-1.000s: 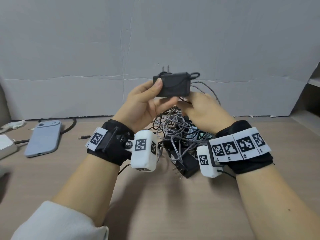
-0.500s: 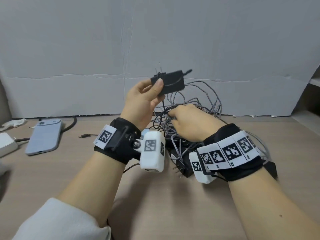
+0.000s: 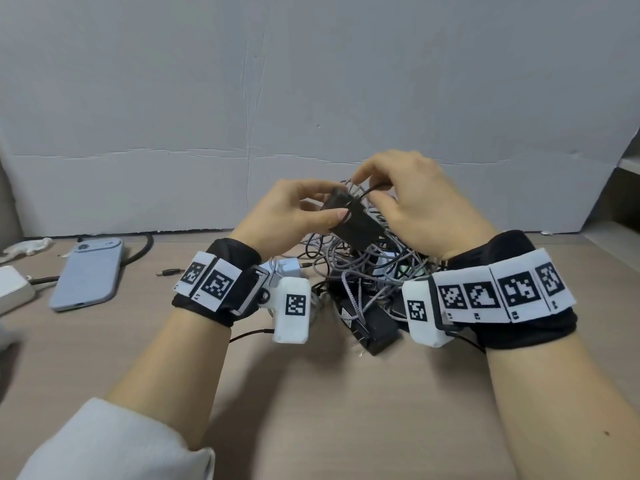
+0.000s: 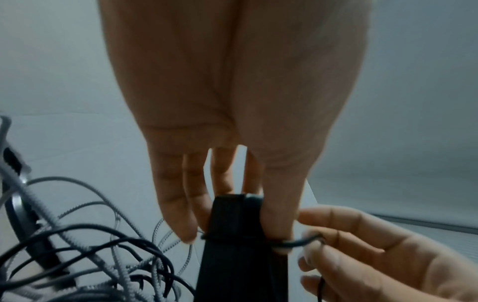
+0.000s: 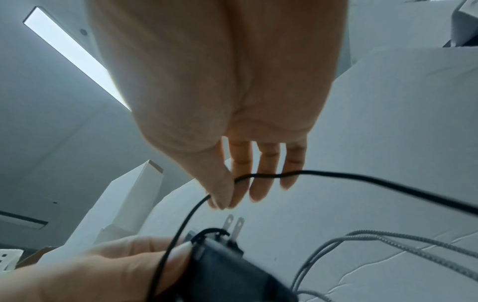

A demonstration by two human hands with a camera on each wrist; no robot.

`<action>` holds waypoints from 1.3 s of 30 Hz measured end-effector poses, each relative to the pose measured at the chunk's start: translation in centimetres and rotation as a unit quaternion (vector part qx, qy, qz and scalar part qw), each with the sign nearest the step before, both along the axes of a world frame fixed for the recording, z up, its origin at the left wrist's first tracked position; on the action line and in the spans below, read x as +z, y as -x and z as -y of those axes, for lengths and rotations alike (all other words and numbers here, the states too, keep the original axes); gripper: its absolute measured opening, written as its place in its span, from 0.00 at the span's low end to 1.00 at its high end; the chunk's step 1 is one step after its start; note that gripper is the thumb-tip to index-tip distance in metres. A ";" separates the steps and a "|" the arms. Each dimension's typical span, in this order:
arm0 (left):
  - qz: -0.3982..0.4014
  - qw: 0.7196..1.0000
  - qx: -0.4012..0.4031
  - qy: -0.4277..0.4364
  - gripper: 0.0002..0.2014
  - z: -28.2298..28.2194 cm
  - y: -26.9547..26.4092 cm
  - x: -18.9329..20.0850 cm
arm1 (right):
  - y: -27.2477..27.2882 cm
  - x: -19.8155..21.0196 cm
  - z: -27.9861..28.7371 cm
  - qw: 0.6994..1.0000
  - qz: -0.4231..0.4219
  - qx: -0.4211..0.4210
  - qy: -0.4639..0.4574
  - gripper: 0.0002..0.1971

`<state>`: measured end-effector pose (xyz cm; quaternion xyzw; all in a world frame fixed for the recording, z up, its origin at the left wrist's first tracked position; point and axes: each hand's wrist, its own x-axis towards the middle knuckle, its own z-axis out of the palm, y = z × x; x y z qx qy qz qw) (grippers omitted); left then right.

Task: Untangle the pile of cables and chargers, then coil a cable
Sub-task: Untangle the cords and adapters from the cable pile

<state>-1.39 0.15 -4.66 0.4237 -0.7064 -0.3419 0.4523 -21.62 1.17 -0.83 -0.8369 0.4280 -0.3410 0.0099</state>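
My left hand [image 3: 294, 216] grips a black power adapter [image 3: 353, 223] between thumb and fingers, held above the tangled pile of cables [image 3: 360, 271]. The same adapter [image 4: 240, 245] fills the lower middle of the left wrist view, and its two metal prongs show on the adapter [image 5: 232, 265] in the right wrist view. My right hand [image 3: 408, 202] pinches a thin black cable [image 5: 336, 177] between thumb and forefinger, just above the adapter. That thin cable [image 4: 297, 242] crosses the adapter's body. The pile mixes grey braided and black cords with another black charger [image 3: 374, 327].
A blue-grey phone [image 3: 88, 273] lies on the wooden table [image 3: 329, 410] at the left, with a white block [image 3: 12, 289] at the far left edge. A loose barrel plug [image 3: 169, 272] lies near my left wrist. A white board wall [image 3: 311, 98] stands behind the pile.
My left hand has lowered the adapter from high above the pile to just over it. My right hand has risen from the pile and now pinches the thin black cable at the adapter.
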 end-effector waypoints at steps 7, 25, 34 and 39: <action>-0.054 0.994 -0.075 -0.066 0.18 -0.5 -0.3 0.1 | 1.7 0.2 0.6 0.999 0.029 -0.032 0.018 0.06; -0.448 0.884 -0.094 -0.093 0.14 0.3 1.0 0.8 | -1.7 -2.3 0.1 0.974 -0.120 -0.048 -0.187 0.10; -0.232 0.963 0.134 0.037 0.16 0.6 2.9 -0.7 | -3.2 -1.6 -1.6 0.973 -0.180 -0.047 -0.137 0.04; -0.190 0.968 0.148 0.069 0.15 0.4 1.9 -0.2 | -2.0 -0.9 -1.2 0.987 -0.108 -0.072 -0.092 0.12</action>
